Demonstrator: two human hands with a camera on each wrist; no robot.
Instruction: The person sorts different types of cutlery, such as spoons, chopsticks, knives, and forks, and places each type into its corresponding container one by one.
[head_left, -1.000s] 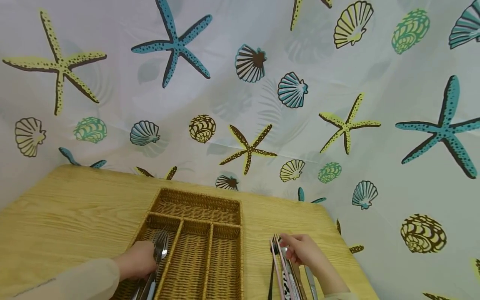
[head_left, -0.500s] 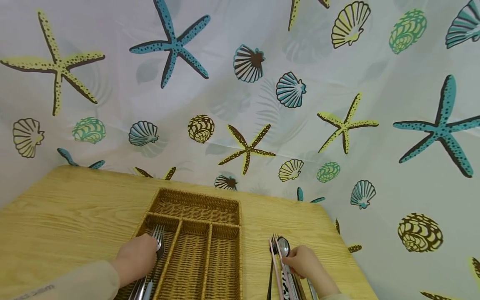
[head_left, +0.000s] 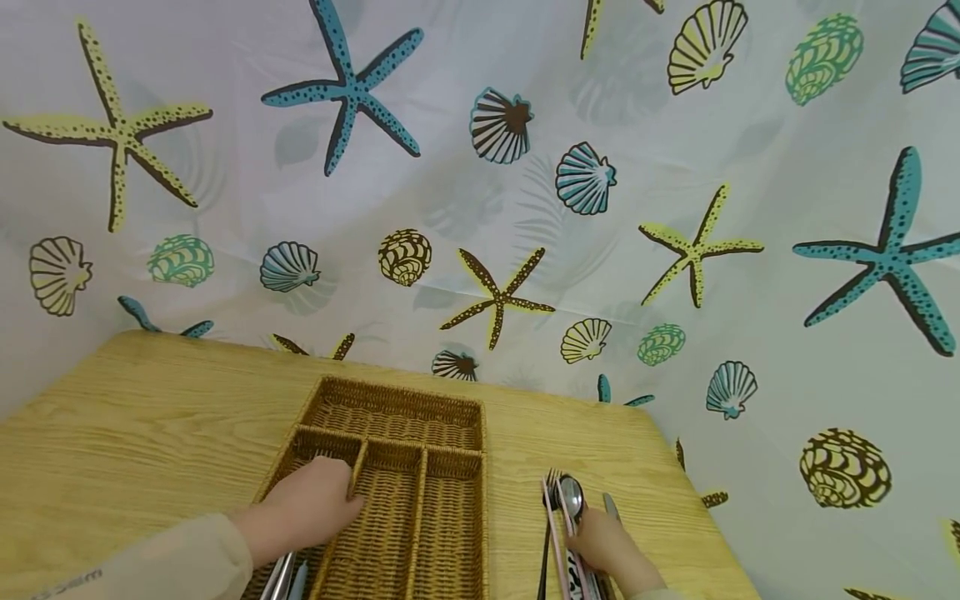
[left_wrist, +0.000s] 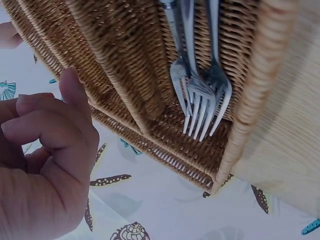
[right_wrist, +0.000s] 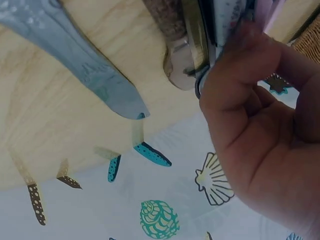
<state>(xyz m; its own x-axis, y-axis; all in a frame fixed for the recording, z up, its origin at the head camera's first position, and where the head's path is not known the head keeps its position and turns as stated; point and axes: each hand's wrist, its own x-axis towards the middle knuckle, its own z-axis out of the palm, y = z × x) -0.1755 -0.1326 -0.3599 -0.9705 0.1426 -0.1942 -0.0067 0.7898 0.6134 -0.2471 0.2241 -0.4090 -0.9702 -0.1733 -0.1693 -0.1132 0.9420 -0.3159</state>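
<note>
Left grip (head_left: 309, 505), loosely curled, holds nothing; right grip (head_left: 609, 543) curls at the cutlery (head_left: 572, 493) — hold unclear. Likely stiff, light, slick pieces — pinch handles (head_left: 575, 577) mid-length.

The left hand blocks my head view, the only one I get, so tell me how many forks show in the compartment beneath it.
Observer: Three forks show in that compartment of the wicker basket, by the left wrist view.
Operator: Say whether that hand holds a utensil.
Observer: The left wrist view shows none in the left hand.
Operator: Now check the knife against the right hand.
Observer: No contact shows: in the right wrist view, table is visible between the knife and the right hand.
</note>
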